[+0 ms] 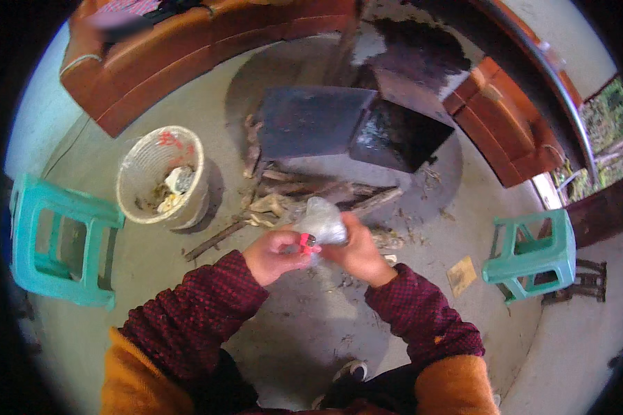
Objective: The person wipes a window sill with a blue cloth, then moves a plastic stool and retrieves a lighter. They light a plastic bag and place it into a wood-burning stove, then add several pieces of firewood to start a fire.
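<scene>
Above the floor in front of me, my left hand [275, 259] is closed around a small red lighter [304, 245], its dark metal end pointing up. A crumpled clear plastic bag [321, 220] bunches up between my hands. Its right side is gripped by my right hand [364, 253], whose fingers are partly hidden behind the plastic. My two hands nearly meet at the lower end of the bag, beside the lighter. No flame shows. Beyond the bag, a pile of firewood sticks [311, 188] lies on the floor.
A dark metal stove [315, 121] stands past the sticks. To the left are a white waste bucket [195, 187] with rubbish inside and a green stool [31, 242]; another green stool [564, 242] stands right. Brown sofas [166, 66] line the back. Cardboard [462, 276] lies at right.
</scene>
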